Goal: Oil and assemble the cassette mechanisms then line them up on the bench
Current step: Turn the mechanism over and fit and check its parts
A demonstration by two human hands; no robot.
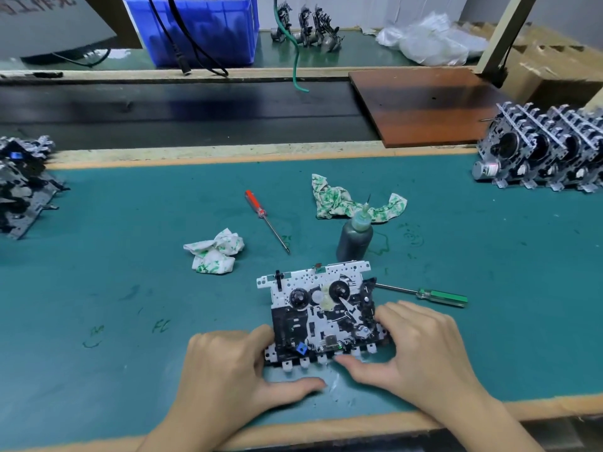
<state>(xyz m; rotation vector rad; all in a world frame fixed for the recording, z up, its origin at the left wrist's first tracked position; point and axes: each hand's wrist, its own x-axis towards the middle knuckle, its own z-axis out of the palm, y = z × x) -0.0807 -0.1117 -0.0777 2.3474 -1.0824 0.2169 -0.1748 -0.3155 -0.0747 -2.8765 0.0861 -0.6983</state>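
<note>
While the cassette mechanism (321, 313) lies flat on the green mat (114, 272) between both hands, the left hand (228, 363) grips its left edge and the right hand (421, 347) grips its right edge, thumb pressing the front keys.

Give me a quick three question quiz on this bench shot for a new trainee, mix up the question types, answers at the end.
1. True or false: the oil bottle is lying on its side.
2. Which screwdriver lies closer to the mechanism held between the left hand and right hand? A) red screwdriver B) green screwdriver
3. Fill in: the lined-up mechanisms stand at the bench's far ____ side.

Key
1. False; it stands upright, nozzle up.
2. B; its tip almost reaches the mechanism's right edge.
3. Right.
</note>
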